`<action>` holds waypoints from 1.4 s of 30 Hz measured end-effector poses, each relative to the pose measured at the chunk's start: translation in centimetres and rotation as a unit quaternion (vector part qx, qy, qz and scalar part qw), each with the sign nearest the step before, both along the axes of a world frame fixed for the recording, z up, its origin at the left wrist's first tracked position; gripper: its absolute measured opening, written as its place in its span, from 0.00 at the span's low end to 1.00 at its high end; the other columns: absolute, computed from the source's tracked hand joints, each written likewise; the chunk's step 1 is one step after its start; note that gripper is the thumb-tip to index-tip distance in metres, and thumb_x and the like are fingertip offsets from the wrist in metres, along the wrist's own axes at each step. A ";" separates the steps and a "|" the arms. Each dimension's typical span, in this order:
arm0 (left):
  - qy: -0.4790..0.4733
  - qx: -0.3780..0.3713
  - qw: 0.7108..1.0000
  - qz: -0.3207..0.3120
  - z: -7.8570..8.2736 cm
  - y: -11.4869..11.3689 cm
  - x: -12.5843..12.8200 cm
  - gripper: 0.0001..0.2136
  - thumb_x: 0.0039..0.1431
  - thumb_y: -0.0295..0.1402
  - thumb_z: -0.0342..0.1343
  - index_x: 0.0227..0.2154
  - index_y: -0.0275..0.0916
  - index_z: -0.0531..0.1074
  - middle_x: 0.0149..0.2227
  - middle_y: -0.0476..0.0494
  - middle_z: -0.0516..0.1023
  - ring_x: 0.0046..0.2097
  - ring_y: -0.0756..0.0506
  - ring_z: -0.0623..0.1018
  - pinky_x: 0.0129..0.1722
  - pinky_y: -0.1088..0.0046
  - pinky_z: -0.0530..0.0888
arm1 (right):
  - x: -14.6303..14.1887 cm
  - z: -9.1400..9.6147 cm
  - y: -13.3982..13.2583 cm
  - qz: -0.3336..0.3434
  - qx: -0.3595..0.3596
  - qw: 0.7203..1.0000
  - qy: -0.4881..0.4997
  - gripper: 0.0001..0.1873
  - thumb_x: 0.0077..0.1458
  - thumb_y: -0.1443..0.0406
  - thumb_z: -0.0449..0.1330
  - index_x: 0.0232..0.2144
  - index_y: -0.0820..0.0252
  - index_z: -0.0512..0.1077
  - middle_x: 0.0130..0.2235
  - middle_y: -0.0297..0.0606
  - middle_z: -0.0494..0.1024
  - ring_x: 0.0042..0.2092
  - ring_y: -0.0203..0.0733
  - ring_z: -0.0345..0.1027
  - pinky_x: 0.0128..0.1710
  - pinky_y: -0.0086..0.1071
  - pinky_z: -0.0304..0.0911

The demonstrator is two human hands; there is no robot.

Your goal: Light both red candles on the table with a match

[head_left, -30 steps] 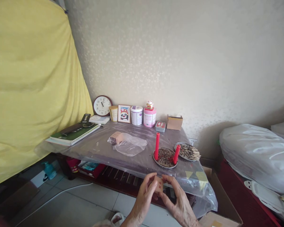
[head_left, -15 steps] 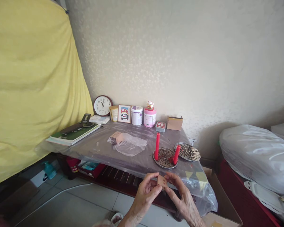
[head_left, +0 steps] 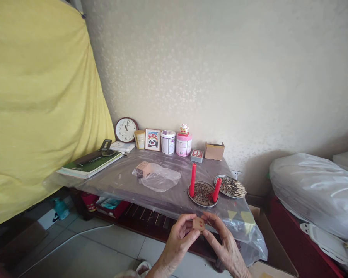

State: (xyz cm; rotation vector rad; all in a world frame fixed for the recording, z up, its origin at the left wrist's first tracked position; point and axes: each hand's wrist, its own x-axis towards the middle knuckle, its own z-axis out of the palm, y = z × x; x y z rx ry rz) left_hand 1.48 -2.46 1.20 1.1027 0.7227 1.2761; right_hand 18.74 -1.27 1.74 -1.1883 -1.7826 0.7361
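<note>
Just in front of the table's near edge, I hold a small tan cardboard matchbox [head_left: 198,224] with reddish marks on its face. My left hand [head_left: 179,237] is closed on its left side, thumb below and fingers above. My right hand [head_left: 222,239] pinches its right edge between thumb and fingers; whether a match is also between them is too small to make out. Beyond the hands stand a tall red candle [head_left: 193,180] and a shorter red candle [head_left: 217,189] on a round metal plate [head_left: 201,204] covered in dark bits.
A second plate [head_left: 224,195] holds many thin sticks. A brown box [head_left: 144,168] lies in a clear plastic bag [head_left: 164,179]. Along the wall stand a clock [head_left: 126,129], framed picture [head_left: 152,139], white tin [head_left: 168,142], pink tin [head_left: 183,145] and open carton [head_left: 214,151].
The matchbox has tilted slightly in my fingers and sits a little lower. Both hands stay in nearly the same place, and the things on the table have not moved.
</note>
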 end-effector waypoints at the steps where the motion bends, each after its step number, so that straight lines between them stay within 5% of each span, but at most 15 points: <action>1: 0.001 -0.003 1.000 0.002 0.0 0.0 0.0 0.16 0.52 0.37 0.61 0.44 0.39 0.70 0.46 0.35 0.80 0.48 0.40 0.77 0.49 0.62 0.70 | 0.0 0.0 0.0 -0.001 0.000 1.000 0.000 0.22 0.54 0.53 0.57 0.47 0.59 0.68 0.48 0.48 0.77 0.51 0.52 0.71 0.52 0.46 0.66; 42: 0.011 -0.014 1.000 0.002 0.3 -0.1 0.2 0.20 0.47 0.39 0.64 0.43 0.36 0.71 0.46 0.32 0.78 0.49 0.37 0.76 0.52 0.59 0.68 | 0.2 0.0 0.2 0.001 0.004 1.000 -0.013 0.20 0.55 0.54 0.57 0.48 0.55 0.69 0.50 0.43 0.76 0.52 0.49 0.70 0.53 0.41 0.65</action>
